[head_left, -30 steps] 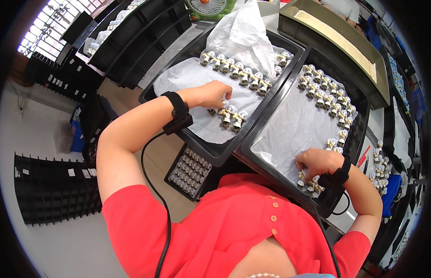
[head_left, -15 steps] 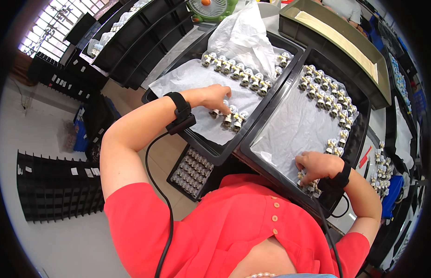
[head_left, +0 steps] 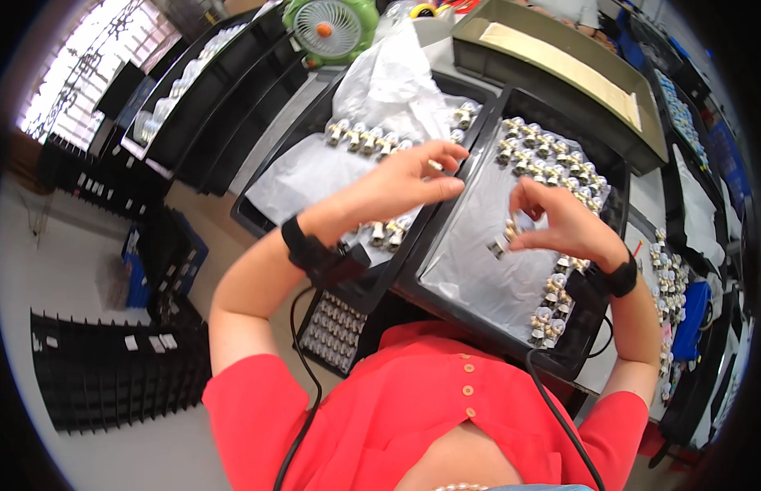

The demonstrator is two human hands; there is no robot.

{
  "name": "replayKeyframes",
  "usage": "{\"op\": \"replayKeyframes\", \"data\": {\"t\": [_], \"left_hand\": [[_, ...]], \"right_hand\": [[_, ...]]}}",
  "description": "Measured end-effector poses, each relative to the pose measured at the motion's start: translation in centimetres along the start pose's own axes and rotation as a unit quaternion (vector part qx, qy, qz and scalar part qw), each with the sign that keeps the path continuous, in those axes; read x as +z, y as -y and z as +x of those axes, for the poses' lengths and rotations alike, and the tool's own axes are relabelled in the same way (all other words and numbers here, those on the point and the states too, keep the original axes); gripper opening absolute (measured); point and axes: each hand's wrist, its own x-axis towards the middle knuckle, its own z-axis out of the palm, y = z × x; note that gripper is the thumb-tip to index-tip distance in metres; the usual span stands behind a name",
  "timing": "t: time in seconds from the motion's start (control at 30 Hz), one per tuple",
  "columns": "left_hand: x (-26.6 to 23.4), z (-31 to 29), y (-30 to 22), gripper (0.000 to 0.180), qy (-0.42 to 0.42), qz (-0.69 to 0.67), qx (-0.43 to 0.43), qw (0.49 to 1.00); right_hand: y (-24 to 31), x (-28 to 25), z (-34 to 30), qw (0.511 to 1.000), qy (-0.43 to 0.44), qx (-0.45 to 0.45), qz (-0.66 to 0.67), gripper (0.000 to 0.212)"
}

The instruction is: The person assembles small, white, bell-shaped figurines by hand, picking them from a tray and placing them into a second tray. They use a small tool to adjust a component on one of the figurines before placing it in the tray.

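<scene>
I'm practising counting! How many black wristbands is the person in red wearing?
2: the left wristband, just behind the left hand, and the right wristband, just behind the right hand. None seems hidden.

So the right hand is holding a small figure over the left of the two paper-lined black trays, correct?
Not quite: the side is wrong. The head view shows the right hand holding a small figure over the right tray of the two paper-lined black ones.

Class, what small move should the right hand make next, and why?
Probably lower the tilted figurine onto the bare white paper: the right hand pinches it over the right tray, where similar figurines sit grouped.
</scene>
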Motion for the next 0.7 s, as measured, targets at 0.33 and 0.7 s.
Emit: {"op": "replayKeyframes", "data": {"t": [0.33, 0.7], "left_hand": [[4.9, 3.3, 0.2, 0.062, 0.078, -0.183, 0.023, 0.98], [5.3, 3.8, 1.3, 0.059, 0.091, -0.264, -0.005, 0.96]], "right_hand": [[-2.7, 2.0, 1.4, 0.965, -0.223, -0.117, 0.066, 0.039], [-4.4, 3.0, 2.0, 0.946, -0.254, -0.127, 0.157, 0.043]]}}
